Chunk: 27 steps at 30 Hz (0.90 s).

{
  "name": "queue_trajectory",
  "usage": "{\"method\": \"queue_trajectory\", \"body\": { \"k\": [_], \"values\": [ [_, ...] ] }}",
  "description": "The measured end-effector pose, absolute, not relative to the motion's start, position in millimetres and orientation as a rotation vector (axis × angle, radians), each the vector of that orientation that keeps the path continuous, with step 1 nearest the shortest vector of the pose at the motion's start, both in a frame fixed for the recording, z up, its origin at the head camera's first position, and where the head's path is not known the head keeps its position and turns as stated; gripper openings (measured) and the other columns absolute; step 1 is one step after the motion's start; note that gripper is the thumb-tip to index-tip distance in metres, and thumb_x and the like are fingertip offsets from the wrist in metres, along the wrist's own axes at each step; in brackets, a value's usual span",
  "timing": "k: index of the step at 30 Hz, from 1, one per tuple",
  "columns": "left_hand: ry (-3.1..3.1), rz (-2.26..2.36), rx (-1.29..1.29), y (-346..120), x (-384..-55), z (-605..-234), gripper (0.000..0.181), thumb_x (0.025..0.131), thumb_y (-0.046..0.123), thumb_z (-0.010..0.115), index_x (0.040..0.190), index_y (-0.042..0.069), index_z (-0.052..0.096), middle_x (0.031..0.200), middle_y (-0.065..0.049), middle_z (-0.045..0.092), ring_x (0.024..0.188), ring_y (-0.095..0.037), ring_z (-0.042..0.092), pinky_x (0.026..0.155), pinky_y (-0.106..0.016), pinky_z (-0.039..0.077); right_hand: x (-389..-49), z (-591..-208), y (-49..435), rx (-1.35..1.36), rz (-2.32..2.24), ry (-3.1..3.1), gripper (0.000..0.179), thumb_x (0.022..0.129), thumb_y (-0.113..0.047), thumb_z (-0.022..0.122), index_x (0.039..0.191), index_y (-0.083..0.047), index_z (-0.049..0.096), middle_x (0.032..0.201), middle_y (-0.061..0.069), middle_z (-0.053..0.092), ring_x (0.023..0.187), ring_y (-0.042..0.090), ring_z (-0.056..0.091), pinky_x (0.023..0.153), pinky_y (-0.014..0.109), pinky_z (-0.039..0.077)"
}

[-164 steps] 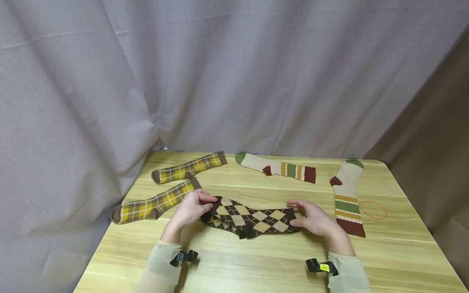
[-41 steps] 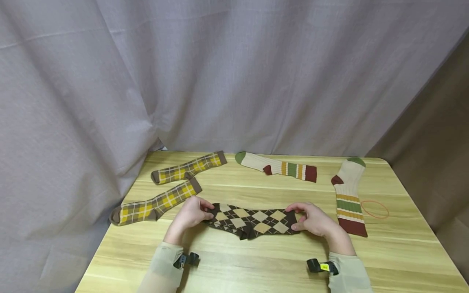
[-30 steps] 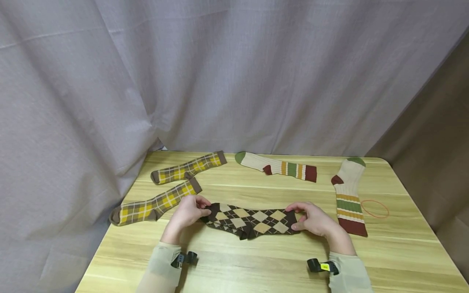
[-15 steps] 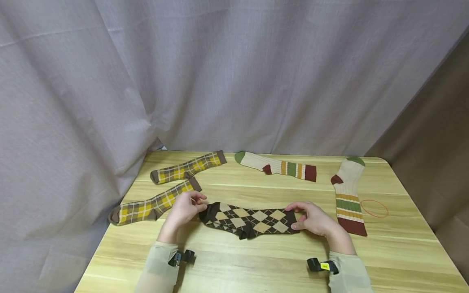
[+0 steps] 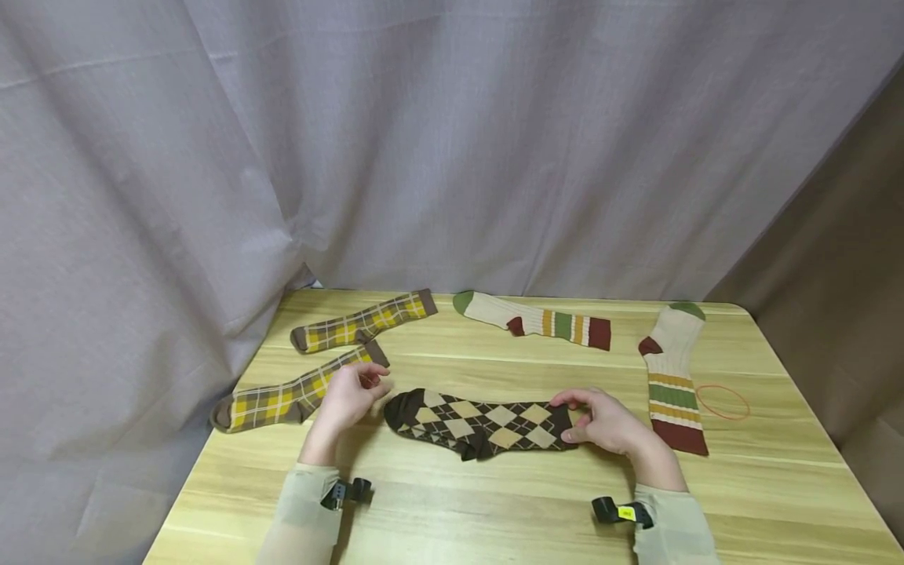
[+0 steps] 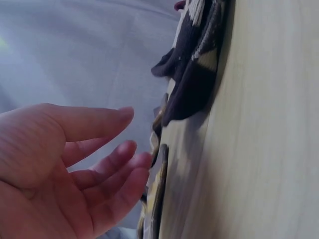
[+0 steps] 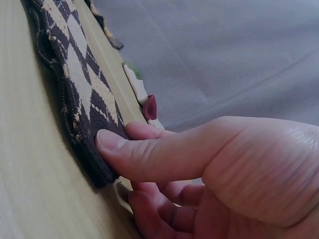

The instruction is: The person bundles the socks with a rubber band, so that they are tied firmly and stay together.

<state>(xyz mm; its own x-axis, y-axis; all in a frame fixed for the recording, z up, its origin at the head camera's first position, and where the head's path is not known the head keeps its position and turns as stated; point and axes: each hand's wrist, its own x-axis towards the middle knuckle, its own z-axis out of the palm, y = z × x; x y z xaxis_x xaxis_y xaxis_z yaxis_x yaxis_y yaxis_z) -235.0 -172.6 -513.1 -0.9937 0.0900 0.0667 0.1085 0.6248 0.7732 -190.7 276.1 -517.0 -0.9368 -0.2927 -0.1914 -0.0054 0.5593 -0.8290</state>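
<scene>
A pair of dark brown argyle socks (image 5: 501,428), one laid on the other, stretches across the front of the table, toes to the left. My right hand (image 5: 603,424) holds the cuff end. In the right wrist view its thumb (image 7: 129,152) lies on top of the dark cuff (image 7: 97,169), with the index finger at the far edge. Apart from the toes (image 5: 402,410), my left hand (image 5: 349,399) hovers with loosely bent fingers and nothing in them. Two layered dark toes (image 6: 192,92) show in the left wrist view. Behind this hand lies a yellow-and-brown plaid sock (image 5: 328,384), partly covered by it.
Another plaid sock (image 5: 363,323) lies at the back left. One cream striped sock (image 5: 533,318) is at the back middle, its match (image 5: 671,384) at the right beside a thin orange-red loop (image 5: 722,402). Grey curtains (image 5: 452,157) border the wooden table (image 5: 452,518).
My left hand has let go of the argyle toes and moved left, over the near plaid sock. The toes have spread out flatter. My right hand stays at the cuffs.
</scene>
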Motion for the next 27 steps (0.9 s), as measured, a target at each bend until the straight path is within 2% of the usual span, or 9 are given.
{"method": "queue_trajectory", "body": {
  "k": [3,7,12,16,21,24,27],
  "values": [
    [-2.789,-1.345,-0.136,-180.1,-236.2,-513.8,0.028,0.089,0.003,0.085,0.116,0.001,0.079,0.101,-0.011,0.073,0.093,-0.025,0.068,0.087,-0.044,0.057,-190.9,-516.6,277.3,-0.270,-1.300,2.499,0.051,0.083,0.000,0.089,0.130,-0.004,0.070,0.124,0.024,0.055,0.079,0.023,0.058,0.073,0.033,0.050],
    [-2.768,-1.366,-0.053,-191.7,-237.1,-514.7,0.035,0.091,0.003,0.083,0.124,0.000,0.076,0.117,-0.019,0.072,0.108,-0.035,0.067,0.096,-0.051,0.055,-191.5,-516.5,280.8,-0.340,-1.231,2.556,0.043,0.091,-0.014,0.086,0.130,-0.007,0.071,0.124,0.019,0.062,0.090,0.022,0.059,0.080,0.035,0.050],
    [-2.788,-1.286,-0.013,-202.7,-238.4,-518.1,0.043,0.091,0.004,0.082,0.132,-0.003,0.071,0.133,-0.025,0.068,0.125,-0.043,0.062,0.109,-0.057,0.049,-192.8,-515.7,282.3,-0.368,-1.186,2.605,0.036,0.099,-0.024,0.078,0.130,-0.008,0.072,0.121,0.012,0.068,0.100,0.022,0.060,0.082,0.036,0.051],
    [-2.829,-1.205,-0.040,-205.5,-239.9,-523.1,0.047,0.091,0.006,0.082,0.135,-0.005,0.069,0.137,-0.028,0.065,0.129,-0.046,0.059,0.112,-0.059,0.046,-191.3,-514.1,281.6,-0.304,-1.149,2.653,0.032,0.102,-0.023,0.075,0.130,-0.007,0.072,0.115,0.008,0.070,0.098,0.021,0.061,0.077,0.036,0.052],
    [-2.853,-1.151,-0.057,-205.0,-241.2,-526.4,0.046,0.092,0.009,0.081,0.135,-0.004,0.070,0.138,-0.028,0.065,0.134,-0.048,0.055,0.114,-0.061,0.043,-191.2,-510.3,279.6,-0.274,-1.079,2.716,0.031,0.104,-0.024,0.072,0.130,-0.006,0.072,0.109,0.002,0.069,0.098,0.020,0.061,0.084,0.041,0.050],
    [-2.868,-1.115,-0.071,-203.5,-241.7,-526.3,0.044,0.093,0.010,0.080,0.133,-0.004,0.071,0.137,-0.026,0.066,0.135,-0.047,0.055,0.115,-0.061,0.042,-190.7,-507.5,277.1,-0.296,-1.063,2.731,0.032,0.104,-0.023,0.072,0.130,-0.005,0.072,0.108,0.002,0.070,0.101,0.021,0.063,0.089,0.044,0.051],
    [-2.875,-1.118,-0.074,-201.3,-241.4,-525.6,0.041,0.093,0.009,0.079,0.132,-0.004,0.072,0.134,-0.024,0.069,0.132,-0.045,0.058,0.113,-0.059,0.045,-190.0,-503.9,273.9,-0.325,-1.064,2.737,0.032,0.104,-0.020,0.071,0.132,-0.004,0.071,0.111,0.005,0.072,0.099,0.021,0.065,0.085,0.042,0.053]
  ]
}}
